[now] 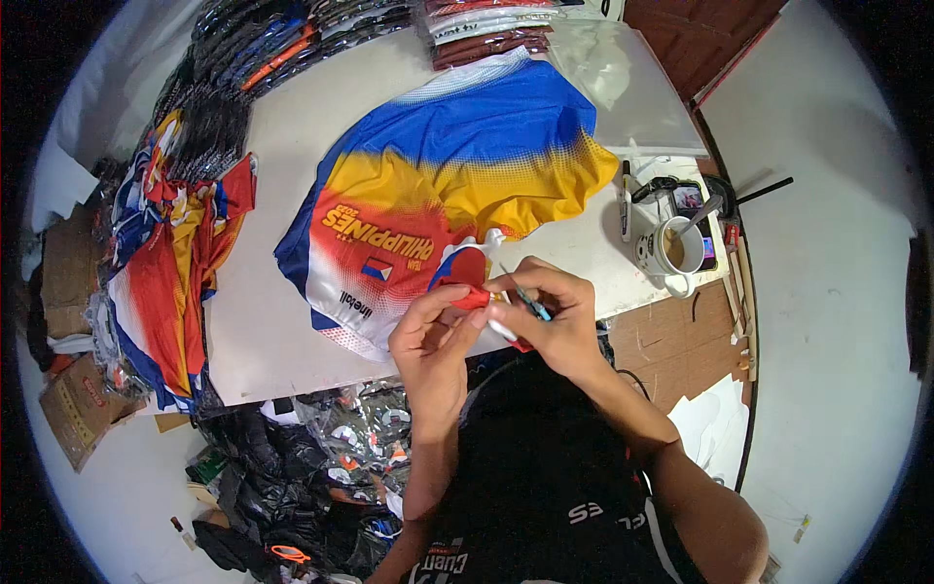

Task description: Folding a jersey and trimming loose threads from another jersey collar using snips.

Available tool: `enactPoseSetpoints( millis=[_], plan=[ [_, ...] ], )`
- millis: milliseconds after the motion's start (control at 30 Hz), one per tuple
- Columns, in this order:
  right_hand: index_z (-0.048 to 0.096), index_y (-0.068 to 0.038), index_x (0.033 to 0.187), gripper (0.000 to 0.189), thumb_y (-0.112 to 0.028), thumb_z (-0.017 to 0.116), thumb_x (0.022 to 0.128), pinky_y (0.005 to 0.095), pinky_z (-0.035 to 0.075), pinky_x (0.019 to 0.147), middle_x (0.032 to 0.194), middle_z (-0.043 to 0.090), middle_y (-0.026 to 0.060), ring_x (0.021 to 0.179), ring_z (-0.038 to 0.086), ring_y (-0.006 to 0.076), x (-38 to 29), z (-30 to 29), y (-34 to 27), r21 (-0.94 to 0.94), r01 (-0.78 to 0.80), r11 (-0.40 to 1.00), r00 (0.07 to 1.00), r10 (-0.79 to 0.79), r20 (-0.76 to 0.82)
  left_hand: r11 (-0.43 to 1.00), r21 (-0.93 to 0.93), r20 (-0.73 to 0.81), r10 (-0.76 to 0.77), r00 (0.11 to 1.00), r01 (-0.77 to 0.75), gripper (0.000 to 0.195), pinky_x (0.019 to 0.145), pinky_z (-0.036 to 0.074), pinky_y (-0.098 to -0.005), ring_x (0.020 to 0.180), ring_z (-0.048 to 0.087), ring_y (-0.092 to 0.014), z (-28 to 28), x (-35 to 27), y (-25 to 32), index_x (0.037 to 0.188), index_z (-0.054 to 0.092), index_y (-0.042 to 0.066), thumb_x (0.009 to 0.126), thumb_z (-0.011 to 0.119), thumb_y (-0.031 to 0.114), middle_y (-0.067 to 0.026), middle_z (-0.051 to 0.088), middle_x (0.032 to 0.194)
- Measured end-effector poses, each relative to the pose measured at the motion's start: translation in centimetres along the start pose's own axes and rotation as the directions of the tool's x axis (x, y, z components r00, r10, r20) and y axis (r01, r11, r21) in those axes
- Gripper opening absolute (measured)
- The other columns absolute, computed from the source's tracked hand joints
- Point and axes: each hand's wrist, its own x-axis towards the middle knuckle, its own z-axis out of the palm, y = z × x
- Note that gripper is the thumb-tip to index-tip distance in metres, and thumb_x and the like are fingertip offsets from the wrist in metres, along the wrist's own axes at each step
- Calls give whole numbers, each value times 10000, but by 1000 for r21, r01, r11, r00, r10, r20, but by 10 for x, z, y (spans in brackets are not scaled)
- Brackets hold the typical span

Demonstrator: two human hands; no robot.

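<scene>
A blue, yellow, red and white printed sports jersey (467, 171) lies spread over the white table before me. At its near edge, both my hands hold a bunched red part of the cloth up off the table. My left hand (434, 343) pinches that red fabric (473, 297) between fingers and thumb. My right hand (554, 314) grips the same fold from the other side, fingertips close to those of the left. A small pair of thread snips (535, 303) with a light blue handle also sits in the right hand, its thin dark blade pointing up and away.
Similar jerseys (182, 277) hang in a heap over the table's left edge. Plastic-wrapped garments (328, 36) are stacked at the back. At the right stand a mug (668, 255) with a spoon, a marker (625, 201) and a phone (688, 197). Bagged items (357, 438) lie below the near edge.
</scene>
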Motion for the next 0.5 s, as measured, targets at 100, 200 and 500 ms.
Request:
enactPoseSetpoints(
  millis=[100, 200, 500],
  plan=[
    [675, 23, 894, 115, -28, 703, 794, 215, 333, 576, 722, 516, -9, 654, 437, 53, 6, -1, 1, 44, -22, 999, 997, 26, -79, 998, 54, 2, 22, 1000, -22, 309, 778, 490, -223, 850, 606, -108, -5, 1, 0, 1065, 597, -44, 770, 644, -124, -91, 641, 987],
    [673, 21, 883, 96, -15, 693, 796, 214, 365, 617, 763, 566, 12, 695, 479, 65, 7, -8, 0, 27, -79, 997, 991, 81, -107, 998, 52, -18, 28, 999, -27, 322, 787, 489, -222, 865, 614, -112, -4, 2, 2, 1094, 593, -50, 782, 639, -114, -96, 648, 987],
    [665, -4, 1027, 217, -24, 676, 811, 192, 413, 602, 850, 653, 39, 721, 525, 32, 3, -11, 11, -124, -4, 992, 997, -6, -79, 953, 304, -39, 31, 999, -17, 267, 786, 485, -235, 892, 626, -135, 9, 6, 7, 1091, 609, -62, 825, 636, -51, -102, 661, 964]
  ],
)
